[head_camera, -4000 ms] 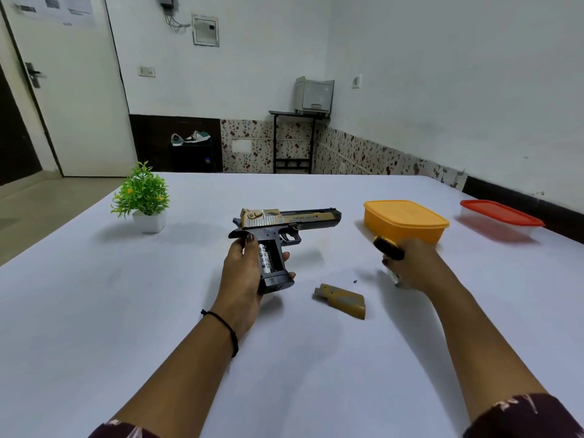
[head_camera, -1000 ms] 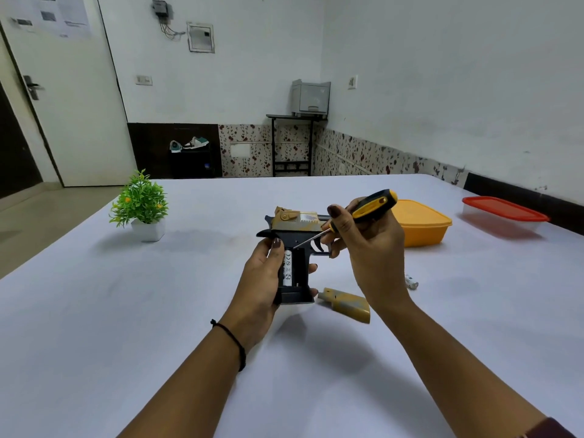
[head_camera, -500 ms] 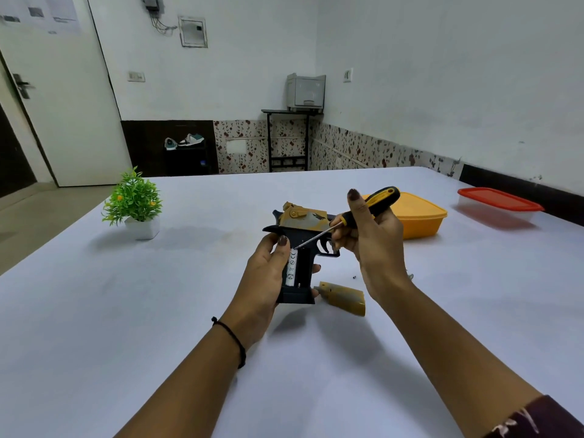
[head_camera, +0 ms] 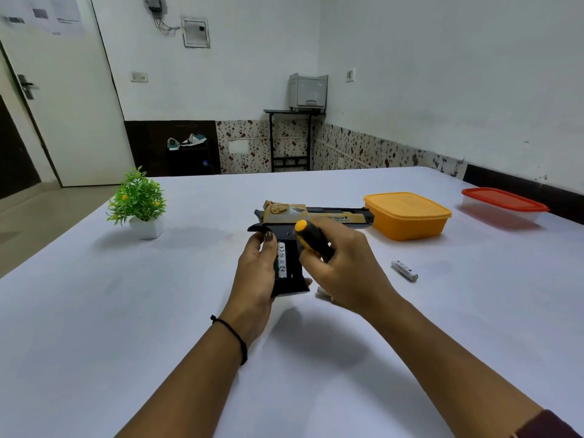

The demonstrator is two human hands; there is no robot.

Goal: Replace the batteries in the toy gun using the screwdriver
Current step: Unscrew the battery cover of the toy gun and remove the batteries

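Observation:
My left hand grips the handle of a black and tan toy gun, holding it upright over the table with the barrel pointing right. The grip's side is uncovered and a silver battery shows inside it. My right hand holds a yellow and black screwdriver against the gun's grip; its shaft and tip are hidden. A loose battery lies on the white table to the right. The tan grip cover is hidden behind my right hand.
An orange lidded box stands right of the gun's muzzle. A clear box with a red lid sits further right near the wall. A small potted plant stands at the left.
My right hand has turned and lowered, so the screwdriver's handle end now points toward me instead of up and right. The gun's barrel now shows level. The loose battery has come into sight.

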